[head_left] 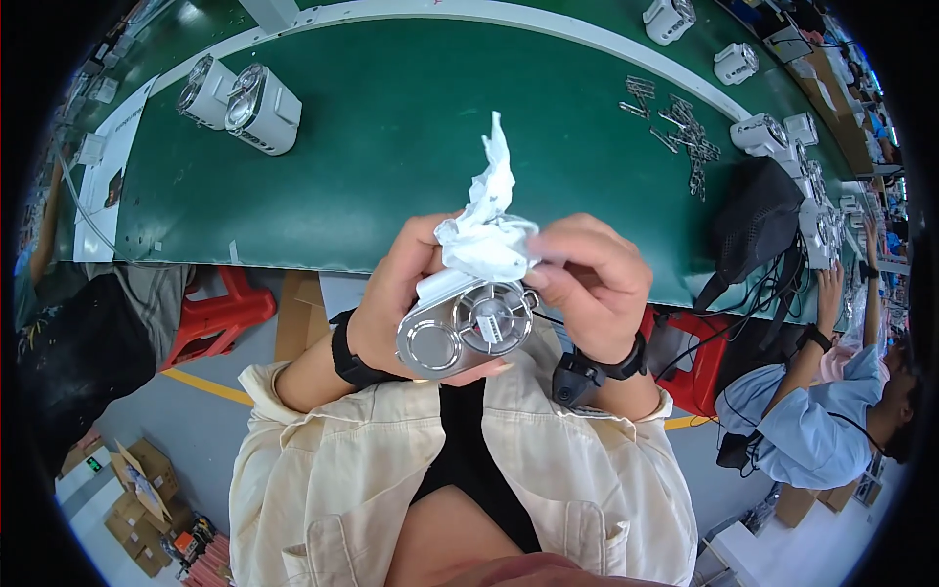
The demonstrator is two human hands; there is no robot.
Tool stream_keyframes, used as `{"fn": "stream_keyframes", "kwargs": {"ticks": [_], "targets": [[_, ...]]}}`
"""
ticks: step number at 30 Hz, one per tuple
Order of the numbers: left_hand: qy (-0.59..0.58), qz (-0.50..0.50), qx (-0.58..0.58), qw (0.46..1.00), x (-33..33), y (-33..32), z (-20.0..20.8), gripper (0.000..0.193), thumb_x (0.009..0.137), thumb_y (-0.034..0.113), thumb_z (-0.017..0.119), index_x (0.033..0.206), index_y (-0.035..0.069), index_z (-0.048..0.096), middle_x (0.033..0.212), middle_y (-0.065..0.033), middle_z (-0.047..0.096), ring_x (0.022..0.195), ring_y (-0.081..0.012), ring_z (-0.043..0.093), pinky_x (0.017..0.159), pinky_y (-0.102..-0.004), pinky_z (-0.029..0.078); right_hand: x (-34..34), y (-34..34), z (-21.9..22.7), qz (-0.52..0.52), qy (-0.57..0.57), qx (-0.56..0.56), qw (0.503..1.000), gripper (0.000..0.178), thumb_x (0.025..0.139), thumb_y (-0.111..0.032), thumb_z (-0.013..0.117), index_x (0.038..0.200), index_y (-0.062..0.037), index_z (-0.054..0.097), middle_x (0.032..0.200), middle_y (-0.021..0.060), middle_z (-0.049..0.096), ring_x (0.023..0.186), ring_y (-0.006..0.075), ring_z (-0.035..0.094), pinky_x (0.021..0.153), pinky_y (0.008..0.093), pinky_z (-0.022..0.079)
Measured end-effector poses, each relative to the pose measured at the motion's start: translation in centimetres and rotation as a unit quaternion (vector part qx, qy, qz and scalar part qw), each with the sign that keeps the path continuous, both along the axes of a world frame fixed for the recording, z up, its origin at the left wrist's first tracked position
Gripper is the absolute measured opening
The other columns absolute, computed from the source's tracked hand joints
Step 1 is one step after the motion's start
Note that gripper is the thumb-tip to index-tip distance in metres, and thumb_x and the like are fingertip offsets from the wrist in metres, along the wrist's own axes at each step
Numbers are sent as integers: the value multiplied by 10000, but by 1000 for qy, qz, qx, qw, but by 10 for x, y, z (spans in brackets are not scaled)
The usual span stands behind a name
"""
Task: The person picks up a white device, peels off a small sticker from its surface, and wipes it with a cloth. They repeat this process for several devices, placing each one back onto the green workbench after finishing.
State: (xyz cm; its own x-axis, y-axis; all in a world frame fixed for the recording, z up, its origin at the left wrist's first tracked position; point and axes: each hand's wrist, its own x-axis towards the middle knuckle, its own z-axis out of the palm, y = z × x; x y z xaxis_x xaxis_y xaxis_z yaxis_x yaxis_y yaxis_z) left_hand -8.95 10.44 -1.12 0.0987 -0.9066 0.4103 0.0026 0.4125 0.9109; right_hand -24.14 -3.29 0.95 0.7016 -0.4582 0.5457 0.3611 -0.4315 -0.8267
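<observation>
My left hand (396, 303) is wrapped round a small device (430, 342) with a shiny metal face, held over the table's near edge. A round recess and a round, spoked opening with a small label sit side by side on that face. A crumpled white wiping cloth (486, 245) lies against the device's far side, one end sticking up. My right hand (592, 279) is closed at the cloth's right edge, thumb and fingers pinched together beside the spoked opening. The right fingertips are slightly blurred. Part of the device's body is hidden by the cloth and the left hand.
Two similar white devices (262, 110) stand at the table's far left. Small metal parts (690, 132) lie in a loose pile at the far right. A black bag (753, 220) with cables rests at the right edge, near more white devices (758, 135). A co-worker (817, 411) sits at right.
</observation>
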Motion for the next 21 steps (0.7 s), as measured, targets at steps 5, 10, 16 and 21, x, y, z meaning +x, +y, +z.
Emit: {"fn": "stream_keyframes", "kwargs": {"ticks": [5, 10, 16, 21], "targets": [[28, -22, 5, 999, 0, -1, -1, 1004, 649, 139, 883, 1393, 14, 221, 1314, -155, 490, 1187, -209, 538, 966, -355, 444, -2, 8, 3, 12, 15, 131, 991, 111, 842, 81, 643, 945, 56, 612, 850, 113, 631, 596, 107, 573, 506, 207, 436], [117, 19, 32, 992, -7, -5, 6, 970, 657, 138, 876, 1382, 9, 245, 1252, -155, 553, 1128, -206, 582, 961, -351, 448, -3, 12, 5, -30, 14, 208, 978, 120, 829, 80, 653, 941, 48, 626, 852, 112, 639, 589, 108, 575, 509, 204, 437], [-91, 118, 27, 988, -6, -5, 3, 951, 662, 134, 871, 1382, 0, 264, 1133, -168, 637, 1074, -230, 634, 943, -349, 461, -16, 0, 26, -131, 45, -64, 988, 248, 730, -15, 779, 947, 24, 667, 898, 120, 648, 690, 151, 598, 583, 255, 463], [-167, 180, 19, 969, -9, -8, 5, 973, 654, 129, 870, 1393, -12, 252, 1123, -193, 646, 1090, -284, 638, 924, -361, 480, -23, 7, 28, -105, 42, -106, 988, 318, 719, -93, 784, 982, 38, 661, 945, 134, 603, 829, 167, 546, 673, 275, 429]]}}
